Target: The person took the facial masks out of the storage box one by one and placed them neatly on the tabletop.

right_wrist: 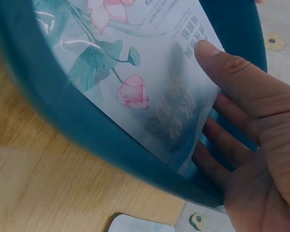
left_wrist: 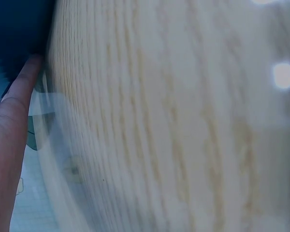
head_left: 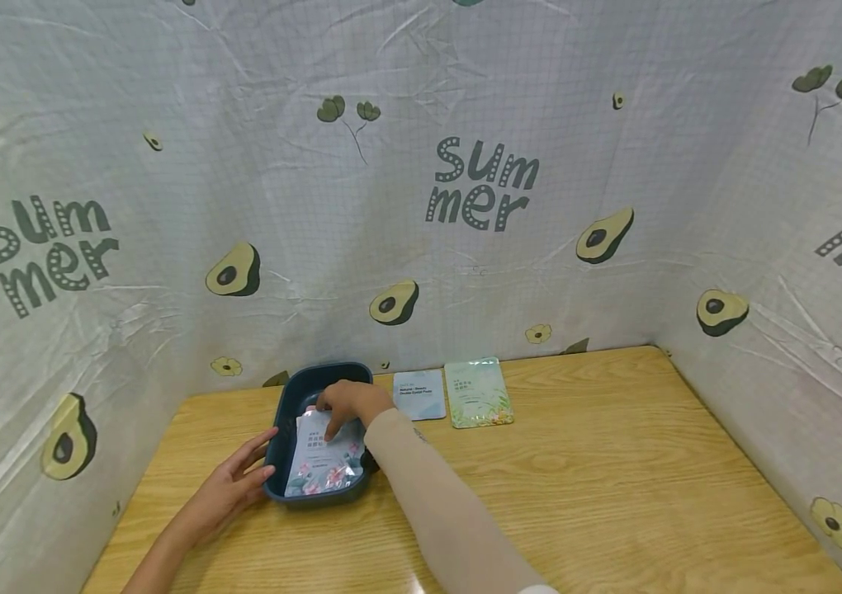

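A dark blue plastic basin [head_left: 281,412] stands on the table at the left, with a white face mask packet [right_wrist: 154,87] printed with pink lotus flowers lying in it. My right hand [right_wrist: 261,111] reaches into the basin and grips the packet by one end, thumb on the printed face and fingers curled under its edge. At the basin's left side, my left hand [head_left: 234,477] touches the wall and rim with its fingertips, fingers extended. One straight finger [left_wrist: 20,89] shows against the basin in the left wrist view.
To the basin's right, a pale blue packet [head_left: 419,404] and a green floral packet [head_left: 479,394] lie side by side near the table's back edge. The wooden table [head_left: 614,478] meets a printed cloth [head_left: 480,305] along the back and right.
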Tool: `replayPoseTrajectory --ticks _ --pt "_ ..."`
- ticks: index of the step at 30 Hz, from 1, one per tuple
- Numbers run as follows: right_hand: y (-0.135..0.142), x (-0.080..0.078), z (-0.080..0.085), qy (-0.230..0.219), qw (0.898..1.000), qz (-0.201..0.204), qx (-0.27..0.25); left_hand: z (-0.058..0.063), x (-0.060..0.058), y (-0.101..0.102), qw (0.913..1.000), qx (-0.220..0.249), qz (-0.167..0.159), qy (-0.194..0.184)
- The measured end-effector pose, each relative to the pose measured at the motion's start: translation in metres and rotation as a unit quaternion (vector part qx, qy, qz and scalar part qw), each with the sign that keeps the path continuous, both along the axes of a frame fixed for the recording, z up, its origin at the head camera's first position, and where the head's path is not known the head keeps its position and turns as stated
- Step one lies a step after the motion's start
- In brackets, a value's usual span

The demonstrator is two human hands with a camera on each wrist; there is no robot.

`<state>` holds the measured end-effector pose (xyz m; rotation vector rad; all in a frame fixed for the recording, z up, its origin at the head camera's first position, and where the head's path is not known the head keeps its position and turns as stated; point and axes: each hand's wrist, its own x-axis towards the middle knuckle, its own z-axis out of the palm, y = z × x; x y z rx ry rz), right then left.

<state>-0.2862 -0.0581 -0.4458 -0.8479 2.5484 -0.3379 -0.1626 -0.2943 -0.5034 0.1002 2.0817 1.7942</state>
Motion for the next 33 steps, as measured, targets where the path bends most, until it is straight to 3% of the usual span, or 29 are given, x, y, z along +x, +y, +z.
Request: replayPoseTrajectory --ticks 9,16,25,33 --pt "0.002 -0.006 -0.001 0.019 0.999 0.021 -0.027 -0.001 -0.001 0.000 1.0000 0.002 -0.003 0.005" --pt "0.005 -0.011 0.004 0.005 0.998 0.029 -0.060 -0.003 -0.001 -0.002 0.9999 -0.003 -0.013 0.007" --pt "0.016 -0.015 0.003 -0.030 0.994 0.041 -0.098 -0.004 0.000 0.001 0.9998 -0.006 0.016 -0.006" --pt "0.025 -0.019 0.001 -0.029 0.989 0.055 -0.137 -0.003 0.001 0.003 0.9997 0.001 0.025 -0.001"
